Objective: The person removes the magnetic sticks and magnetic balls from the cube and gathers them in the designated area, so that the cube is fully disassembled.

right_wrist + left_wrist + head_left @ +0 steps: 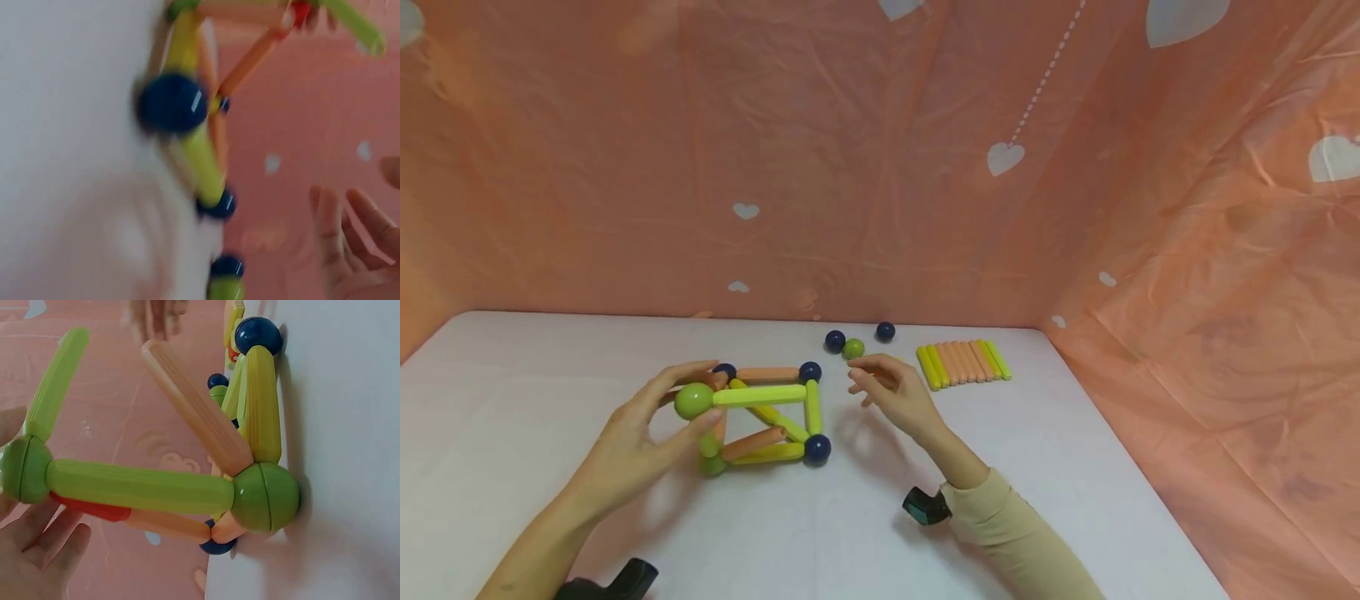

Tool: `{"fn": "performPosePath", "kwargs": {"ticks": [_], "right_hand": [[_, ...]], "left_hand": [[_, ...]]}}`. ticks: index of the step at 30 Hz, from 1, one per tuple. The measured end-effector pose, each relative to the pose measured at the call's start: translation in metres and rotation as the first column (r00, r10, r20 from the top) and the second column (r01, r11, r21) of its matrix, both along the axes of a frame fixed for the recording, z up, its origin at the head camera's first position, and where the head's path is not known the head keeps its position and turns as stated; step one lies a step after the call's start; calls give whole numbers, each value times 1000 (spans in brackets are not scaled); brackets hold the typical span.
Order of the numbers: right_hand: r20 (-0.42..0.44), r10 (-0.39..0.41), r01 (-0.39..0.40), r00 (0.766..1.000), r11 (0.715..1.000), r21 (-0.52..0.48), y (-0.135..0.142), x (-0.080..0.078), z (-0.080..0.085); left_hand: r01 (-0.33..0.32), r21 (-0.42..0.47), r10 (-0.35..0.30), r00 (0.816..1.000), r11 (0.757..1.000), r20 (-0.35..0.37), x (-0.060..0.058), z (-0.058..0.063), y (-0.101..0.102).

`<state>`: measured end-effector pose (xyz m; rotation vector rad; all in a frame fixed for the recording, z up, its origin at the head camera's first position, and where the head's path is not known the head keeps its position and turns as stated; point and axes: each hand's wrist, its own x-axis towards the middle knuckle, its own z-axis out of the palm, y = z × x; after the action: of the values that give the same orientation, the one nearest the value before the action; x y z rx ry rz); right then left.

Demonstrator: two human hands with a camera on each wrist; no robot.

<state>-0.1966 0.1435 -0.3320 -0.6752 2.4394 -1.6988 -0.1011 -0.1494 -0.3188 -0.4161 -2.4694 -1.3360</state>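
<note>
A frame of magnetic rods and balls stands on the table, with navy balls (817,450) at several corners and a green ball (269,497) at the near left base. My left hand (632,442) pinches the raised green ball (693,401) at the frame's upper left. From that ball a lime rod (760,396) sticks out to the right, its far end attached to no ball in the left wrist view. An orange rod (194,406) slants up from the base ball. My right hand (898,400) hovers right of the frame, fingers loosely bent and holding nothing.
Behind my right hand lie two loose navy balls (885,332) and a loose green ball (853,349). A row of yellow, orange and lime rods (964,364) lies at the table's back right. A pink cloth (865,167) with hearts hangs behind the white table (535,400).
</note>
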Motion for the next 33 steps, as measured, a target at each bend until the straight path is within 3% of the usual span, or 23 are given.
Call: {"fn": "performPosePath", "kwargs": {"ticks": [3, 7, 11, 18, 23, 33], "right_hand": [[-6, 121, -121, 993, 990, -74, -17, 9, 9], [-47, 251, -254, 967, 963, -91, -38, 19, 19], [-75, 289, -294, 955, 953, -76, -53, 26, 24], [-16, 264, -264, 964, 964, -39, -59, 31, 20], [16, 294, -294, 956, 956, -1, -55, 33, 13], [-137, 234, -237, 963, 972, -1, -50, 36, 3]], "left_hand": [[-30, -8, 30, 999, 1000, -26, 2, 2, -4], [-32, -1, 31, 998, 1000, -52, 4, 3, -8], [-14, 10, 15, 998, 1000, -62, 4, 2, -9], [-21, -11, 20, 998, 1000, -65, 5, 3, -10], [-10, -6, 10, 998, 1000, -67, 4, 2, -9], [17, -21, -20, 993, 1000, -119, -2, 1, -3]]}}
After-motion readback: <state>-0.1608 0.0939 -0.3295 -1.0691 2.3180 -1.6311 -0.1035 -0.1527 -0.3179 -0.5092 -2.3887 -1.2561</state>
